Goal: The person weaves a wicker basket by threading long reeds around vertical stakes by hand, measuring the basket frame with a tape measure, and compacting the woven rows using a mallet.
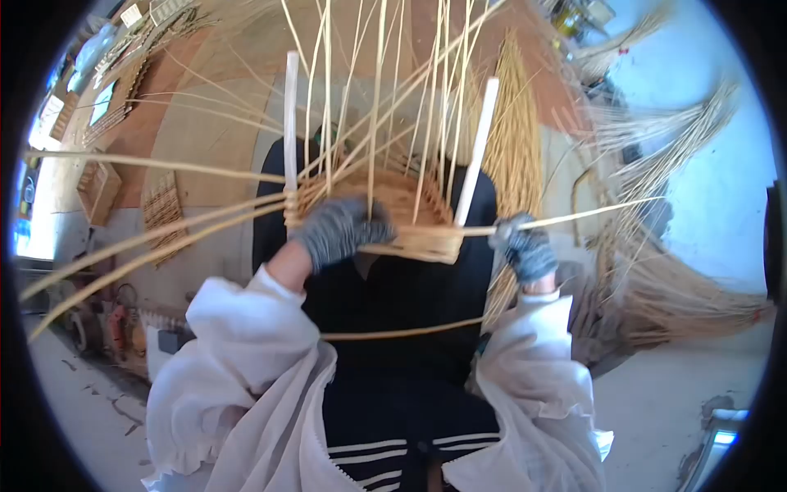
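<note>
A partly woven basket [430, 243] rests on my lap, with thin upright stakes and two thick white sticks [479, 152] standing from its rim. My left hand [344, 233], in a grey glove, is closed on the near wall of the basket. To the right, my gloved right hand [525, 246] pinches a pale strand [590, 215] that runs out from the basket's right corner. Several long strands [156, 234] stick out from the basket's left side. Another strand [402, 334] crosses my dark clothing below the basket.
A tall bundle of straw-coloured strands [513, 123] lies just beyond my right hand. More loose bundles [689, 287] are spread at the right. On the floor at the left are a small woven piece [164, 215] and a box-like basket [100, 190].
</note>
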Tool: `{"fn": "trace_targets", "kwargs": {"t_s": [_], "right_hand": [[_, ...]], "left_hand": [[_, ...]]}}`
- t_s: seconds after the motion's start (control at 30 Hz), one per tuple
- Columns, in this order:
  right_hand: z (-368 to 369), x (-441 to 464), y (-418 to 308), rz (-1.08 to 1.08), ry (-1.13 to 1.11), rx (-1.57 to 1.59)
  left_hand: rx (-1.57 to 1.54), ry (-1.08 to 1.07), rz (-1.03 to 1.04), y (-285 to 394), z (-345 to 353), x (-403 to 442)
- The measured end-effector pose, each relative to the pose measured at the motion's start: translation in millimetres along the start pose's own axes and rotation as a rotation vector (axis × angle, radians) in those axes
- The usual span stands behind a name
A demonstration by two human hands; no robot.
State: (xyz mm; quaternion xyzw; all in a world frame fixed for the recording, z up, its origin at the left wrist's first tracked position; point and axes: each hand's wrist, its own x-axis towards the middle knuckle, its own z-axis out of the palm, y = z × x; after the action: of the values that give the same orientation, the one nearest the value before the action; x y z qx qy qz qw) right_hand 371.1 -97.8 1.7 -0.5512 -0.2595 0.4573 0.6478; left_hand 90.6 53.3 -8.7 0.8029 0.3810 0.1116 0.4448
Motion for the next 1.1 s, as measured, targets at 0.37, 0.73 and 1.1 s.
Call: {"fn": "trace_targets", "kwargs": {"t_s": [0.37, 0.73, 1.1], "right_hand": [[192.4, 155.0, -51.7, -0.147, -0.266, -1.199], [32.1, -30.8, 18.3, -0.091, 0.06, 0.08], [71.4, -20.8, 8.3, -0.427, 0.105, -0.094]], "left_hand": [[0.352, 0.306, -0.176, 12.2, 22.3, 7.7], [0.029, -0.03, -0.312, 23.0, -3.2, 12.1], [0.276, 0.185, -0.474, 61.5, 20.0, 9.3]]}}
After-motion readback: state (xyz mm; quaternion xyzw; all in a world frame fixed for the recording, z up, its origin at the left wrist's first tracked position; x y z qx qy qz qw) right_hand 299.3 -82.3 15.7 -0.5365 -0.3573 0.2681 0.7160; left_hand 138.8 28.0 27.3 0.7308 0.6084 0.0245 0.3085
